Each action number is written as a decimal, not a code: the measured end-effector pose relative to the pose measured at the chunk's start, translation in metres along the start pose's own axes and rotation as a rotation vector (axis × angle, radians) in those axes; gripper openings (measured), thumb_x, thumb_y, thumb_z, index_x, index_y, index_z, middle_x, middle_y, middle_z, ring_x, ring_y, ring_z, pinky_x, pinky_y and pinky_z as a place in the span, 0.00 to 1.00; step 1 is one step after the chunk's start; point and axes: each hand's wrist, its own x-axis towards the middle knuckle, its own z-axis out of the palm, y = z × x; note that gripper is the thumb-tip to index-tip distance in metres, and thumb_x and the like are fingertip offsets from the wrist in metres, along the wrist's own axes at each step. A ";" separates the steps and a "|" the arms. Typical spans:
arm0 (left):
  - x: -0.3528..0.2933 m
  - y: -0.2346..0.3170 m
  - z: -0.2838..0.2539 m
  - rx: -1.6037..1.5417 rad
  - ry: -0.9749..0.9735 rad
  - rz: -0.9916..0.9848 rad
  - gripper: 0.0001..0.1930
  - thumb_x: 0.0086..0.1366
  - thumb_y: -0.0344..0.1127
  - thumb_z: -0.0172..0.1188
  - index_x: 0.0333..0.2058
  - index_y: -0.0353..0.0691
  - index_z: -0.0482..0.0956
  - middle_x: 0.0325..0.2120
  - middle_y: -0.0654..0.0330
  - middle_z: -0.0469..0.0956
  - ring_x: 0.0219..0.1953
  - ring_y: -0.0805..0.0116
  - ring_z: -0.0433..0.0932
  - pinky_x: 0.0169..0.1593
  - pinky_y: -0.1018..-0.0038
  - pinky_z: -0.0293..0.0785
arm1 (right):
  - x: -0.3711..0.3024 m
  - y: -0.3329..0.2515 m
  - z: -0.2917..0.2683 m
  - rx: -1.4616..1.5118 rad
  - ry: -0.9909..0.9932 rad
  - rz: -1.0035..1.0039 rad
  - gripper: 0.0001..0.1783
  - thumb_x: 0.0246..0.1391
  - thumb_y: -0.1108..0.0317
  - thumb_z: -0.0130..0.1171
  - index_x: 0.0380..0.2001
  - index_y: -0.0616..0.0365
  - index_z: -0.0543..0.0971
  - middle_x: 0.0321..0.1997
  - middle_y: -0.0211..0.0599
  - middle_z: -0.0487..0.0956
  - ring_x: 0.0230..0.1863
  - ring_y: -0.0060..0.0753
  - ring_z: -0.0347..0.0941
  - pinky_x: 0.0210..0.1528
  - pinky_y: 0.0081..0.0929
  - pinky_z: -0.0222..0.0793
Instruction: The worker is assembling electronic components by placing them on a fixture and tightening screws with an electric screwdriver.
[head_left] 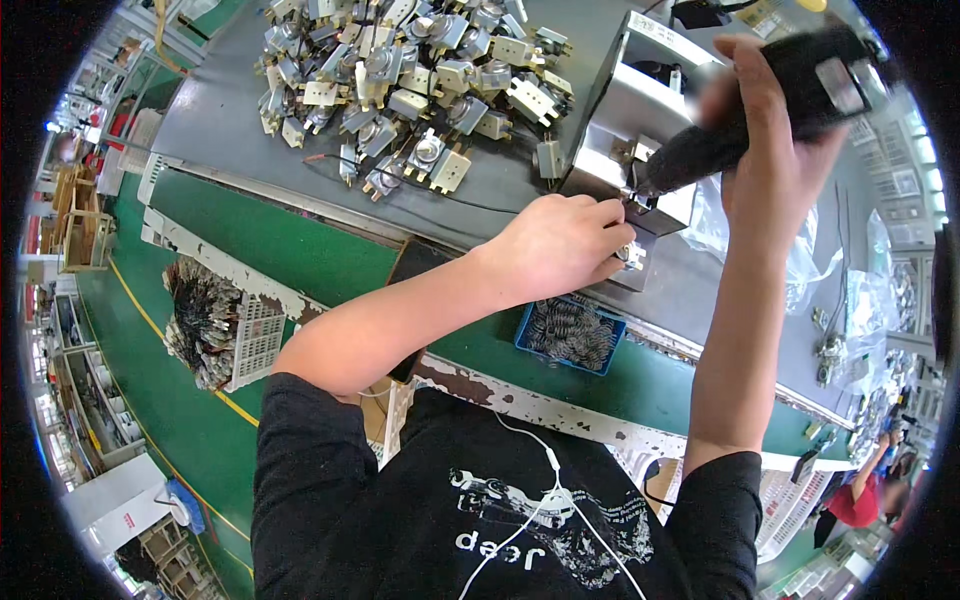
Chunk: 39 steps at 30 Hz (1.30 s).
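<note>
Blue tray (560, 361): held heaped metal springs (572, 332), just off the near edge of the surface (230, 110).
Steel fixture (605, 118): stood on the surface, the black tool (705, 155) angled into its near end.
Right hand (778, 155): was raised, grip clamped around the tool.
Left hand (556, 245): reached across palm-down, grip together on a small part (630, 257) beside the fixture.

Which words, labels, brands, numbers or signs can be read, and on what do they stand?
Black shirt: large white lettering, upside down here; wording not copied. Its smaller lines: too small.
White label on metal fixture: too small.
Pale label on black tool: blurred.
White box, lower left: red marks, too small.
</note>
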 end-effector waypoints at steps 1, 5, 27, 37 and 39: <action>0.001 0.000 0.000 -0.002 -0.003 0.003 0.13 0.60 0.40 0.65 0.42 0.44 0.78 0.35 0.61 0.74 0.36 0.60 0.79 0.39 0.66 0.79 | 0.002 0.001 -0.002 0.039 -0.029 0.055 0.11 0.60 0.72 0.62 0.38 0.73 0.79 0.25 0.38 0.78 0.23 0.26 0.73 0.27 0.22 0.69; 0.002 0.001 -0.001 0.019 -0.005 0.001 0.13 0.60 0.40 0.65 0.42 0.43 0.78 0.36 0.60 0.74 0.36 0.60 0.79 0.40 0.66 0.79 | 0.009 0.000 0.003 0.047 -0.168 0.031 0.10 0.58 0.72 0.64 0.38 0.70 0.80 0.25 0.37 0.79 0.23 0.25 0.73 0.27 0.21 0.68; -0.002 0.000 0.001 0.029 -0.037 -0.030 0.12 0.62 0.42 0.63 0.42 0.45 0.78 0.35 0.60 0.73 0.37 0.61 0.79 0.41 0.64 0.78 | -0.010 -0.007 0.007 -0.030 -0.064 -0.050 0.16 0.60 0.77 0.57 0.50 0.72 0.70 0.47 0.59 0.81 0.29 0.33 0.80 0.30 0.24 0.77; -0.001 0.000 -0.001 0.018 -0.024 -0.015 0.13 0.62 0.42 0.64 0.42 0.45 0.77 0.35 0.60 0.73 0.37 0.61 0.79 0.39 0.65 0.78 | -0.017 -0.013 0.004 0.052 0.074 -0.090 0.13 0.59 0.80 0.58 0.45 0.74 0.70 0.33 0.53 0.80 0.21 0.29 0.74 0.25 0.27 0.73; -0.001 0.001 0.001 0.011 0.002 -0.007 0.13 0.61 0.42 0.65 0.43 0.45 0.78 0.35 0.61 0.73 0.37 0.61 0.79 0.39 0.65 0.78 | -0.018 -0.009 0.003 0.023 0.044 -0.082 0.13 0.59 0.81 0.58 0.45 0.74 0.69 0.32 0.52 0.80 0.21 0.29 0.74 0.25 0.27 0.73</action>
